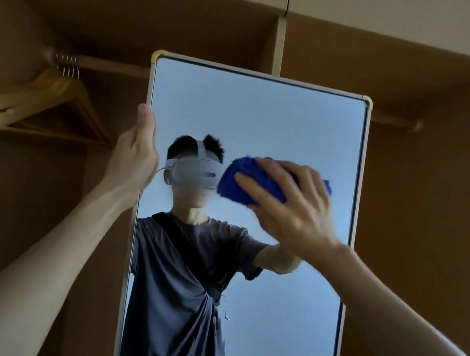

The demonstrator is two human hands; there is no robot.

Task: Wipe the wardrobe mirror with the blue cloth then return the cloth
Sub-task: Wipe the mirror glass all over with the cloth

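A tall framed mirror [265,116] stands in front of an open wooden wardrobe. My right hand [292,206] grips a bunched blue cloth [236,184] and presses it against the glass at about mid-height, right of centre. My left hand [135,152] holds the mirror's left frame edge, thumb up along the front and fingers hidden behind the frame. The glass reflects a person in a grey shirt wearing a headset.
Several wooden hangers [43,102] hang on the rail [111,67] at the upper left inside the wardrobe. A vertical divider [279,46] rises behind the mirror's top. The rail continues on the right [396,120].
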